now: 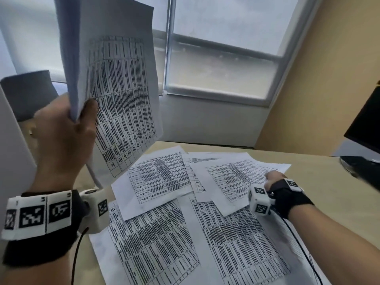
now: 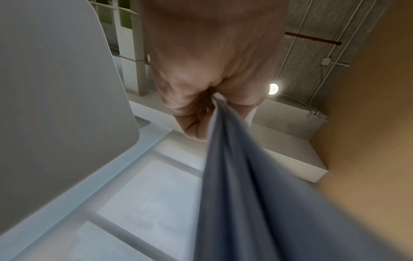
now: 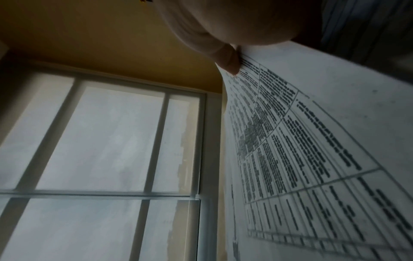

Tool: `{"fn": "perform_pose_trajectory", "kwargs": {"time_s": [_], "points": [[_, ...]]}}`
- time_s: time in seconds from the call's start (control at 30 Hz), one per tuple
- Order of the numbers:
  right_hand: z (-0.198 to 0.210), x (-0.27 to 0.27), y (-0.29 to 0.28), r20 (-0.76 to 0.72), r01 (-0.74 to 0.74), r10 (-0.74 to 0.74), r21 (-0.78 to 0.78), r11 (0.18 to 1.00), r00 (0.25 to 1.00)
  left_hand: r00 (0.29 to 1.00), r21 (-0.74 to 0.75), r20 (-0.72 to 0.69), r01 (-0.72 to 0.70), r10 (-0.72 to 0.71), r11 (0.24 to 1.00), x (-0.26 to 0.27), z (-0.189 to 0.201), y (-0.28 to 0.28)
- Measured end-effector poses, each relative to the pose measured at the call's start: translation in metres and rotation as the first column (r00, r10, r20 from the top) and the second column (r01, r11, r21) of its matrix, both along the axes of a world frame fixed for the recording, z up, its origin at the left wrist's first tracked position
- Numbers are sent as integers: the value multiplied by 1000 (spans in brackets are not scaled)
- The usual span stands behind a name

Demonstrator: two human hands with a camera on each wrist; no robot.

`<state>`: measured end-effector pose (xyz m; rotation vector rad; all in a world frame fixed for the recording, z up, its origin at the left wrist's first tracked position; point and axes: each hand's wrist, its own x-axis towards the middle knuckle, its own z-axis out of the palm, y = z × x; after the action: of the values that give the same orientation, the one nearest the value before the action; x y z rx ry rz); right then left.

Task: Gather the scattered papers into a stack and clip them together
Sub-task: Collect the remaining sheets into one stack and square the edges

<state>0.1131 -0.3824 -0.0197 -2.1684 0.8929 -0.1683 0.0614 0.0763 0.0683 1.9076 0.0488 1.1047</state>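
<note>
Nearest sheets: two white printed sheets with black tables lie flat side by side at the near edge of the pale wooden desk, not yet gathered.
Right hand: the right hand rests on the upper right sheet – from the head camera its fingers are hidden behind the wrist rig, so I cannot tell whether they grip.
Middle sheets: a further tabled sheet overlaps the near pair, and a partly covered one shows behind it.
Left hand: the left hand is raised, fingers curled round the lower corner of a sheaf of white printed pages held upright in the air.
Step in hand: gathering – part of the stack is up, roughly five sheets are left on the desk.
Next move: likely lift the upper right sheet and lay it against the sheaf, edges matched.
Clip: none visible in any view.
Left wrist view: shows the pinch itself, the grey paper edge bunched in the left hand's fist.
Right wrist view: shows one fingertip touching the sheet's edge, contact the head view hides.
Far: a blinded window and a yellow wall.
</note>
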Motion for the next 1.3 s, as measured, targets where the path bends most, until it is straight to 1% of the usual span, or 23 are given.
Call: {"fn": "perform_pose_trajectory", "kwargs": {"time_s": [0.07,0.1,0.13,0.2,0.23,0.27,0.3,0.37,0.4,0.47,0.53,0.6,0.7,0.77,0.83,0.9,0.93,0.97,1.0,1.13,1.2,1.27,1.3], "points": [[-2,4,1,67,38,-45,91,995,997,998,92,11,64,-66,994,-4,4,-4],[-2,6,5,121,120,-145,196,973,982,997,116,11,76,-78,990,-7,6,-7],[-1,7,10,179,158,-197,211,965,964,997,113,12,79,-81,990,-7,3,-8],[6,10,13,375,319,-379,215,923,846,997,57,15,73,-74,996,0,-2,-6],[19,7,19,487,300,-368,213,930,792,998,57,16,59,-60,997,3,-5,-4],[33,5,23,592,236,-311,204,950,744,999,73,9,43,-44,996,6,-9,-2],[51,-1,28,669,139,-190,129,982,719,999,80,-11,34,-33,996,6,-13,0],[88,-15,34,784,-64,39,1,998,620,998,51,-52,28,-25,998,3,-16,2],[108,-25,37,806,-161,142,-59,985,575,997,36,-74,16,-13,999,5,-18,4],[150,-47,41,832,-351,278,-109,930,479,990,-15,-142,0,-2,1000,5,-20,5],[185,-64,42,833,-528,341,-70,846,436,981,-17,-193,15,-18,1000,7,-19,3],[209,-69,40,841,-661,320,59,748,437,970,24,-239,56,-48,998,9,-14,-2],[217,-65,44,793,-705,251,290,647,556,933,62,-328,176,-147,982,9,-10,-15],[204,-59,52,708,-691,270,408,597,652,865,29,-423,312,-271,950,6,-16,-23],[182,-50,59,597,-623,269,529,576,755,747,-124,-480,462,-460,878,-9,-20,-34],[154,-42,62,500,-557,273,603,570,822,605,-398,-409,556,-684,730,-24,-22,-47],[145,-43,64,457,-531,281,639,557,844,553,-488,-369,570,-747,662,-32,-23,-54],[136,-43,64,420,-511,292,680,526,859,504,-548,-346,576,-791,606,-40,-23,-61],[128,-46,66,392,-497,307,718,488,867,476,-592,-331,568,-814,573,-45,-24,-64],[109,-51,71,320,-479,388,757,444,864,418,-697,-299,518,-858,495,-55,-31,-64],[107,-55,76,320,-496,418,753,432,850,412,-711,-302,503,-859,491,-57,-31,-65],[108,-59,84,372,-523,387,730,439,844,419,-727,-285,491,-862,479,-58,-29,-66],[108,-57,88,426,-543,339,706,455,839,435,-697,-301,506,-848,507,-58,-28,-66]]}}
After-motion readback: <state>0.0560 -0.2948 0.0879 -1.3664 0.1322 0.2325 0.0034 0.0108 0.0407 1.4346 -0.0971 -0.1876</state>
